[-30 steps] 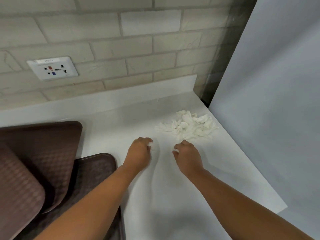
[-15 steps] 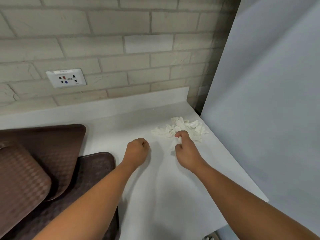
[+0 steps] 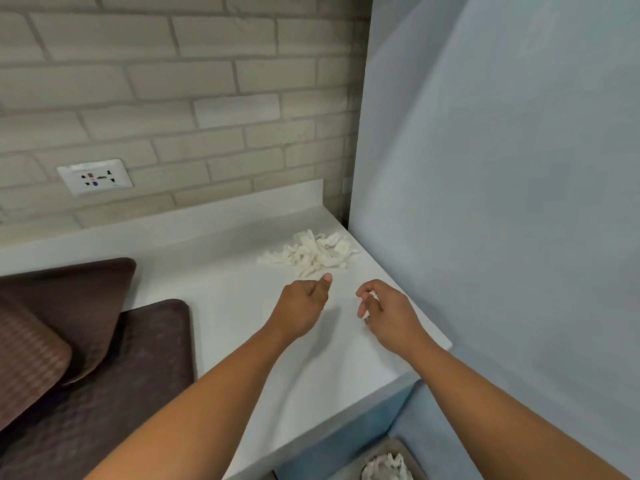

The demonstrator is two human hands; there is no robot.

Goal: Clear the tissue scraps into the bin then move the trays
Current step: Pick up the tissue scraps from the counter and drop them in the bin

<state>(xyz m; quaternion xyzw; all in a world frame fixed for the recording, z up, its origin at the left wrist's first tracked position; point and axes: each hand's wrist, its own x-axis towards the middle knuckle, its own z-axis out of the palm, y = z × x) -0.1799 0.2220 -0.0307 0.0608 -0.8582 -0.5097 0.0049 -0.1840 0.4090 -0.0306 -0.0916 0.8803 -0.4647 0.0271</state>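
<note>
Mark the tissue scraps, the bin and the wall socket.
tissue scraps [image 3: 311,254]: head view, middle of the pile on the counter.
bin [image 3: 374,450]: head view, its left rim.
wall socket [image 3: 94,176]: head view, centre of the white faceplate.

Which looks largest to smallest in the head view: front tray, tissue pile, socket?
Largest first: front tray, tissue pile, socket. Pile and socket look near alike; the socket sits farther away, so that order is unsure.

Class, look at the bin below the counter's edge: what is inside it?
The bin holds crumpled white tissue. Whatever lies beneath that tissue is covered, and the frame cuts off the bin's lower part.
</note>
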